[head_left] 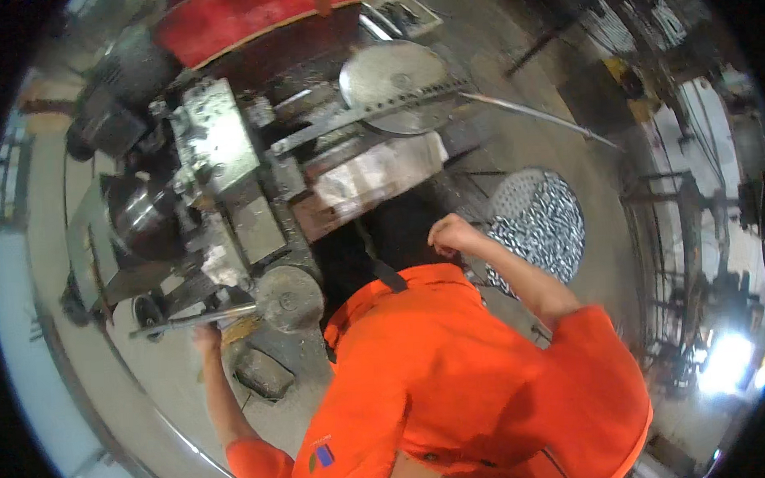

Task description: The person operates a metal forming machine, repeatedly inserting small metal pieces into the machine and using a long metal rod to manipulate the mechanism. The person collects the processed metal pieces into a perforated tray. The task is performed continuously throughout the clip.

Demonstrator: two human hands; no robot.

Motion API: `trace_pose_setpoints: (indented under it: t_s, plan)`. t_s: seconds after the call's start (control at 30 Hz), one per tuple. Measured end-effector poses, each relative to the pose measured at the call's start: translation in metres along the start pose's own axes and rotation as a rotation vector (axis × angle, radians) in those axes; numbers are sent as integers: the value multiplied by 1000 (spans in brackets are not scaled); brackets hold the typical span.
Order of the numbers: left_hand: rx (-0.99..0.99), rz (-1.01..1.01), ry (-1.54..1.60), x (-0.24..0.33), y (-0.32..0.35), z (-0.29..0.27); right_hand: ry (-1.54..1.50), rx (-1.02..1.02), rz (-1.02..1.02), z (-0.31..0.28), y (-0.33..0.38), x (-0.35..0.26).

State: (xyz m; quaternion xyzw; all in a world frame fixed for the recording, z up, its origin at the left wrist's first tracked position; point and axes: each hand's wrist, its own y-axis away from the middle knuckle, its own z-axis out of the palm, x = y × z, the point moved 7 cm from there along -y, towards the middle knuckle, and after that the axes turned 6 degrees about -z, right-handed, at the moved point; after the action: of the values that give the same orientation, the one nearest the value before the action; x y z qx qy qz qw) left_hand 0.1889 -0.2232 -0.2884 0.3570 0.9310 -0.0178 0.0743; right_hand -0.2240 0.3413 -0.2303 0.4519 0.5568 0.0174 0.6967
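Where the grey, oily lathe (220,186) fills the upper left, I list cast blocks, a round steel disc (392,85) and a toothed bar across it. Next, a perforated round basket (540,221) of bright small metal parts. Then a thin steel lever rod (196,320): my left hand (207,338) touches it, grip unclear. My right hand (451,234) is fisted near the basket; its contents I cannot tell, my orange shirt hiding much.

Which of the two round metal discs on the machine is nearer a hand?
The small disc low on the machine, right beside the left hand; the large disc sits far up top.
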Motion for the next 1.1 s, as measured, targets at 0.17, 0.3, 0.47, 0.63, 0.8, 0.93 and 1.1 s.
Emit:
trace_pose_setpoints:
  t_s: [0.17,0.3,0.47,0.63,0.8,0.93,1.1]
  plan:
    - [24,136,-34,28,-9,-20,301,234,-422,-72,56,-96]
    - [-195,-296,207,40,-6,-85,831,861,-739,-179,114,-158]
    - [-84,-478,784,-10,20,-118,1293,950,-258,-304,83,-94]
    - [92,-706,1359,7,9,-172,1376,995,-14,-322,76,-65]
    - [192,-771,1539,36,-16,-165,1306,929,-130,-242,119,-32]
    - [288,-778,1631,48,-27,-159,941,856,-401,-155,142,26]
    - [319,-742,1570,42,-30,-159,186,581,-175,-72,131,22]
